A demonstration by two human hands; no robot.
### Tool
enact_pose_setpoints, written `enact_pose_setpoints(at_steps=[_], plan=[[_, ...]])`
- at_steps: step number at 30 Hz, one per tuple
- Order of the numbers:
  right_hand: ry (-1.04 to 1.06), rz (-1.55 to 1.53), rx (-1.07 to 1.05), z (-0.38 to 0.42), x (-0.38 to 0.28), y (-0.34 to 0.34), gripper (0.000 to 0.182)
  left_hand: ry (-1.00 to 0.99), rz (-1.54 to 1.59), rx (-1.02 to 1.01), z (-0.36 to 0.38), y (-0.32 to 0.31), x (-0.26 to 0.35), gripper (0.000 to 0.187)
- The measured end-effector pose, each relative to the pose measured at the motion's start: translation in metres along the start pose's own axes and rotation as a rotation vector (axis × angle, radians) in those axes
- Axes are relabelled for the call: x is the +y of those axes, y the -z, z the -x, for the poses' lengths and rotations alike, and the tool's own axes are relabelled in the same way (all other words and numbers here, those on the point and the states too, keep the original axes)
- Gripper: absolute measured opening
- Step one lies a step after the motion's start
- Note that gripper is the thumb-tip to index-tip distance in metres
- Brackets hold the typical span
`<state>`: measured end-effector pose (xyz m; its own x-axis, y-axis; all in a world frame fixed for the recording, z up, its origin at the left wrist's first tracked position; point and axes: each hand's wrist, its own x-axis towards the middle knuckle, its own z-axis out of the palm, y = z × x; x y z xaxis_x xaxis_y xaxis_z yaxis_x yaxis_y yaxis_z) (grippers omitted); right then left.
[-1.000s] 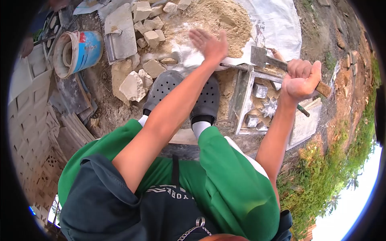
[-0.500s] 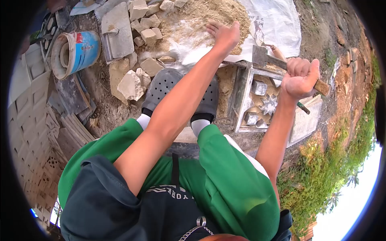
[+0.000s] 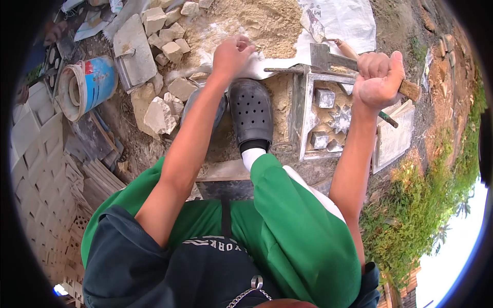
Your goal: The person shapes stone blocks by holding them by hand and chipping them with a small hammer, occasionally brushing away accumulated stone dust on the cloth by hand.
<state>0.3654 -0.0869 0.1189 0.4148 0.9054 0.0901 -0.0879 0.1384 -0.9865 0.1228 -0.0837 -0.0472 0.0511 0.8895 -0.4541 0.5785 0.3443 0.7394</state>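
Note:
My left hand [image 3: 232,54] is curled into a fist at the near edge of a sand pile [image 3: 262,20], just beyond my black clogs [image 3: 251,110]. Whether it holds anything is hidden. My right hand [image 3: 377,82] grips the wooden handle of a tool with a flat metal head [image 3: 322,56]. The tool is held over a square metal mould [image 3: 296,113], which holds damp sand, a star-shaped insert [image 3: 341,119] and small square blocks.
The sand lies on a white sack [image 3: 349,18], with a trowel [image 3: 328,37] on it. Broken stone chunks [image 3: 159,115] and a blue bucket [image 3: 90,84] are on the left. Cast blocks [image 3: 31,149] are stacked far left. A pale slab [image 3: 393,141] lies beside the mould, with weeds beyond.
My left hand was spread open over the sand pile; it has drawn back to the pile's near edge and closed into a fist. My right hand keeps its grip on the tool.

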Motion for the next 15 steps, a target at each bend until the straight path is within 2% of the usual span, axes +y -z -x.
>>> enact_pose_setpoints(at_steps=[1, 3, 4, 5, 7, 8, 10, 12, 13, 14, 15], plan=[[0.0, 0.0, -0.004, 0.0, 0.0, 0.0, 0.049, -0.001, 0.0, -0.001, -0.002, -0.004, 0.003, 0.039], [0.003, 0.003, -0.005, 0.001, 0.001, 0.0, 0.049, -0.073, -0.15, 0.162, -0.006, -0.015, 0.013, 0.076], [0.005, 0.005, -0.008, 0.001, 0.002, -0.001, 0.049, -0.072, -0.149, 0.164, -0.009, -0.026, 0.015, 0.076], [0.006, 0.002, -0.016, 0.0, 0.002, -0.003, 0.049, -0.27, -0.426, 0.412, -0.013, -0.036, 0.018, 0.069], [-0.001, 0.033, 0.015, 0.001, 0.002, -0.004, 0.05, -0.468, -0.71, 0.659, -0.026, -0.046, 0.019, 0.063], [-0.001, 0.032, 0.013, 0.001, 0.005, -0.003, 0.05, -0.511, -0.719, 0.744, -0.034, -0.049, 0.018, 0.056], [0.067, -0.131, -0.02, 0.0, 0.01, -0.002, 0.048, -0.553, -0.722, 0.826, -0.046, -0.049, 0.02, 0.05], [0.07, -0.126, -0.019, 0.0, 0.01, -0.004, 0.048, -0.633, -0.416, 0.453, -0.059, -0.047, 0.02, 0.108], [0.071, -0.125, -0.018, 0.0, 0.01, -0.005, 0.047, -0.633, -0.412, 0.453, -0.069, -0.051, 0.016, 0.108], [0.071, -0.121, -0.017, 0.0, 0.01, -0.005, 0.047, -0.633, -0.79, 0.679, -0.078, -0.054, 0.012, 0.094], [0.07, -0.128, -0.024, 0.0, 0.01, -0.005, 0.047, -0.631, -0.98, 0.783, -0.08, -0.054, 0.012, 0.088]])
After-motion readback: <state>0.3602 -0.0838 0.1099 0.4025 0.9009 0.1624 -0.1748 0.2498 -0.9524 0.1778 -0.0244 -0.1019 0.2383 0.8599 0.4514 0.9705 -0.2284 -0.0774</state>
